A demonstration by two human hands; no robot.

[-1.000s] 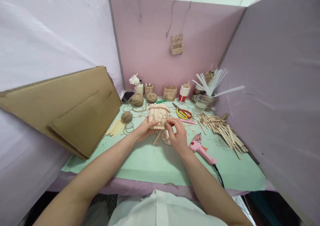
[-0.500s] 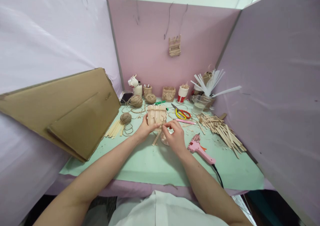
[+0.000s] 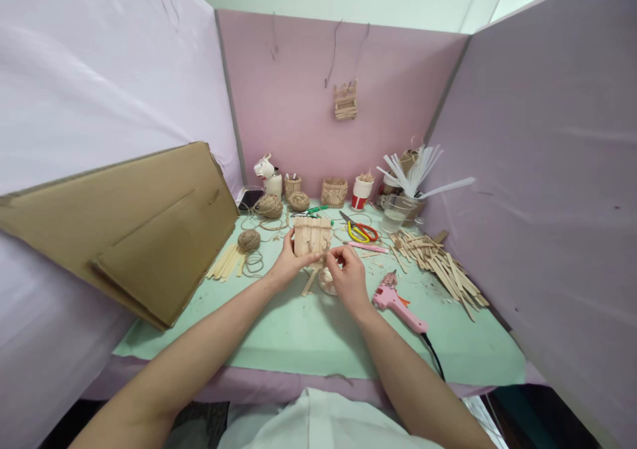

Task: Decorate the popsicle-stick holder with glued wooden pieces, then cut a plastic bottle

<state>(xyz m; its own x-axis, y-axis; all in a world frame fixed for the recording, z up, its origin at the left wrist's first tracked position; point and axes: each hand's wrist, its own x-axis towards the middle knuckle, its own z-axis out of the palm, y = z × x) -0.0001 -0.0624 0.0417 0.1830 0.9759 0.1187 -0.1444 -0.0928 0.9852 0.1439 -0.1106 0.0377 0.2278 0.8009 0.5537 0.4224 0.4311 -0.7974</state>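
Observation:
My left hand (image 3: 291, 258) is closed around the left side and lower edge of a small panel of pale wooden sticks (image 3: 312, 235), held tilted up above the table. A twine strand crosses the panel near its top. At the panel's lower right corner, my right hand (image 3: 347, 273) has thumb and forefinger pinched together; whatever lies between the fingertips is too small to make out. Beneath the hands, a small round dish (image 3: 327, 282) is partly covered by the right hand. A loose stick (image 3: 310, 281) lies beside it.
A pink glue gun (image 3: 398, 301) with a black cord lies right of my right hand. Behind it are a pile of wooden sticks (image 3: 442, 263), scissors (image 3: 359, 229) and a pink pen-like tool (image 3: 367, 247). Twine balls (image 3: 249, 240) and a leaning cardboard sheet (image 3: 149, 237) stand left.
The view has tipped slightly upward. My right hand's fingertips have drawn a little away from the panel's lower corner, while the left hand keeps its hold.

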